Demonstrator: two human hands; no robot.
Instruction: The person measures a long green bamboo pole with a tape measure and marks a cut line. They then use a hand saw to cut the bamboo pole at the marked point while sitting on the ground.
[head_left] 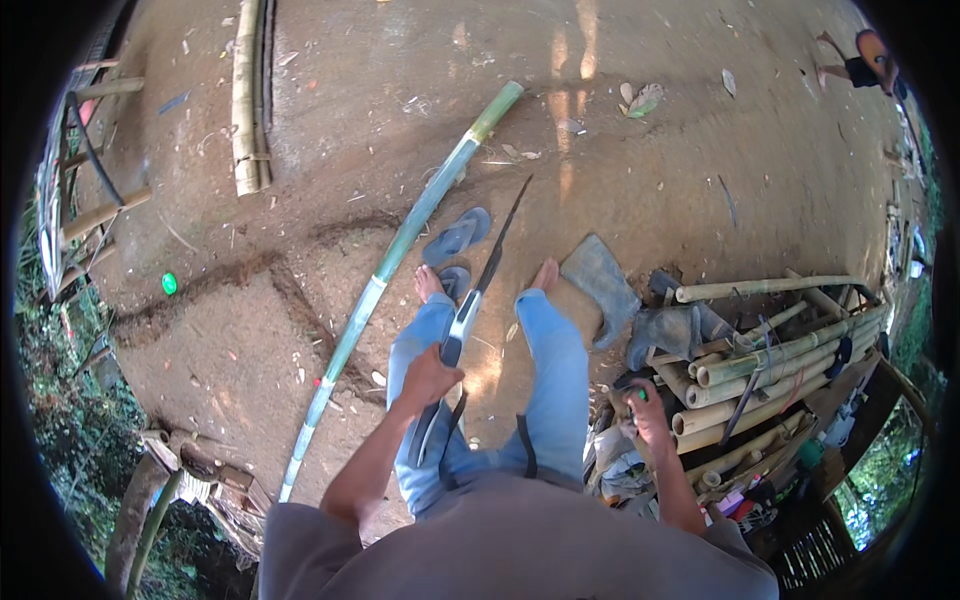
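machete (pixel 487 275): long dark narrow blade with a pale silvery grip section, held by the handle in the left hand (pixel 428 378); blade points toward 1 o'clock, tip above the bare ground between the feet.
small green object (pixel 642 394): tiny, bright green, pinched in the right hand (pixel 648 415) at about 4 o'clock from the machete handle; too small to tell its kind.

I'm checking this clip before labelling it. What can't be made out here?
Head view only:
- Small green thing in the right hand: too small to identify.
- Long knife handle: covered by the left hand.
- Green bamboo pole: lower end hidden behind debris.
- Bamboo stack: far ends cut off at the dark rim.
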